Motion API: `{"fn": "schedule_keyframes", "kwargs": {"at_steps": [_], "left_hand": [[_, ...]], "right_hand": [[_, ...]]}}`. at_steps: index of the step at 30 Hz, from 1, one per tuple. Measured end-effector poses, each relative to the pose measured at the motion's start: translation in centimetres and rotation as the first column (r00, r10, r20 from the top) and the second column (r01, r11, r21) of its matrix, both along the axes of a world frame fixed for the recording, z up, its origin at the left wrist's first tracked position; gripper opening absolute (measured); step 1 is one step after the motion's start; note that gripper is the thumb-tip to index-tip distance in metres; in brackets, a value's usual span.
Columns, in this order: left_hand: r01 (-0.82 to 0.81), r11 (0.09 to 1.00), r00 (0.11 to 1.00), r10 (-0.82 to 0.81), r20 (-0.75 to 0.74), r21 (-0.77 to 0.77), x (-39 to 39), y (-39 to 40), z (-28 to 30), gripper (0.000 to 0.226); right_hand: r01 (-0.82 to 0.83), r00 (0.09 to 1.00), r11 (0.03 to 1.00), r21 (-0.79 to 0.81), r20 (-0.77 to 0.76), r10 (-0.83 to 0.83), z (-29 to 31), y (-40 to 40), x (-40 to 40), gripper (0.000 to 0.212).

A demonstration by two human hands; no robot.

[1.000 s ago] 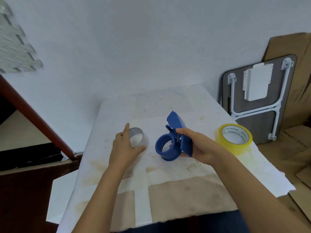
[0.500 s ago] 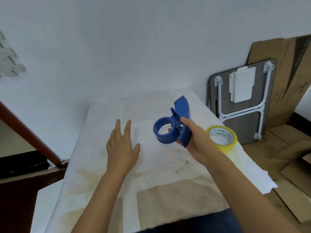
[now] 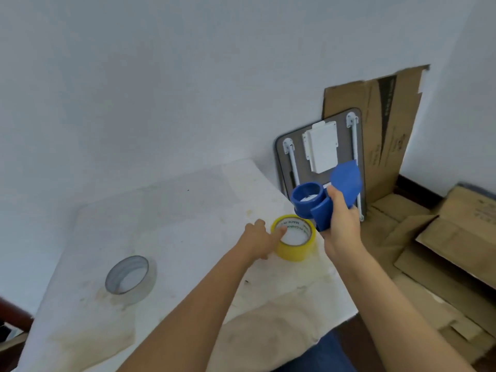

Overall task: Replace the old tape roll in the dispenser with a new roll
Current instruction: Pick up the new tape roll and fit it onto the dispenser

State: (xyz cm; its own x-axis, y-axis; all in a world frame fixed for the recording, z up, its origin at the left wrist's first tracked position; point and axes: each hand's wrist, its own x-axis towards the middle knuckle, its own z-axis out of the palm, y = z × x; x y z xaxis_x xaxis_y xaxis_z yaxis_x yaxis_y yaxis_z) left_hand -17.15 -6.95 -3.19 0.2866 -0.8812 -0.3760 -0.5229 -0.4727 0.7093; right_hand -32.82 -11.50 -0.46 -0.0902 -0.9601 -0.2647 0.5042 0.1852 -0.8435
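Note:
My right hand (image 3: pixel 342 224) grips the blue tape dispenser (image 3: pixel 319 202) and holds it raised over the table's right edge; its spool ring is empty. A new yellow tape roll (image 3: pixel 296 248) lies flat near that edge, just below the dispenser. My left hand (image 3: pixel 259 238) reaches across to it, with fingertips over its near-left rim and into the core; a firm grip cannot be told. The old, nearly used-up grey roll (image 3: pixel 130 276) lies on the table at the left, apart from both hands.
The table (image 3: pixel 188 216) is covered with stained white paper and stands against a white wall. To the right, a folded small table (image 3: pixel 322 151) and flattened cardboard (image 3: pixel 386 124) lean on the wall. More cardboard boxes (image 3: pixel 456 237) lie on the floor.
My left hand left the grey roll and crossed right to the yellow roll. My right hand carried the dispenser up and to the right. The camera turned right.

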Motion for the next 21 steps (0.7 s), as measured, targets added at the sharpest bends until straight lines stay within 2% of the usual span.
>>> {"fn": "schedule_keyframes", "kwargs": {"at_steps": [2, 8, 12, 14, 16, 18, 21], "left_hand": [[0.007, 0.999, 1.000, -0.008, 0.013, 0.043, -0.6, -1.2, -0.1, 0.083], [0.034, 0.996, 0.998, -0.038, 0.051, 0.078, -0.1, -2.1, -0.1, 0.038], [-0.047, 0.997, 0.997, 0.051, -0.062, 0.062, 3.3, 0.3, 0.7, 0.029], [-0.127, 0.991, 0.972, 0.130, -0.197, 0.028, 5.7, 2.3, 1.3, 0.031], [-0.228, 0.974, 0.889, 0.215, -0.403, 0.018, 7.6, 4.7, 1.9, 0.036], [-0.322, 0.946, 0.750, 0.283, -0.599, 0.043, 8.7, 7.2, 2.4, 0.040], [-0.405, 0.912, 0.580, 0.309, -0.754, 0.062, 9.7, 10.5, 2.6, 0.040]], "right_hand": [[0.009, 1.000, 1.000, 0.013, -0.019, -0.009, -0.2, -0.2, -0.4, 0.051], [-0.016, 1.000, 0.999, 0.030, -0.005, 0.016, -0.6, -0.3, -0.4, 0.047], [-0.063, 0.998, 0.998, 0.026, 0.023, 0.062, -0.5, -0.3, 0.2, 0.053], [-0.102, 0.995, 0.994, 0.031, 0.022, 0.101, -0.8, 0.1, 1.0, 0.055], [-0.157, 0.988, 0.987, 0.041, 0.002, 0.157, -1.3, 0.7, 2.1, 0.058], [-0.240, 0.970, 0.969, 0.058, -0.026, 0.242, -1.9, 1.4, 3.4, 0.057], [-0.415, 0.908, 0.907, 0.065, -0.025, 0.418, -2.1, 2.8, 5.6, 0.043]]}}
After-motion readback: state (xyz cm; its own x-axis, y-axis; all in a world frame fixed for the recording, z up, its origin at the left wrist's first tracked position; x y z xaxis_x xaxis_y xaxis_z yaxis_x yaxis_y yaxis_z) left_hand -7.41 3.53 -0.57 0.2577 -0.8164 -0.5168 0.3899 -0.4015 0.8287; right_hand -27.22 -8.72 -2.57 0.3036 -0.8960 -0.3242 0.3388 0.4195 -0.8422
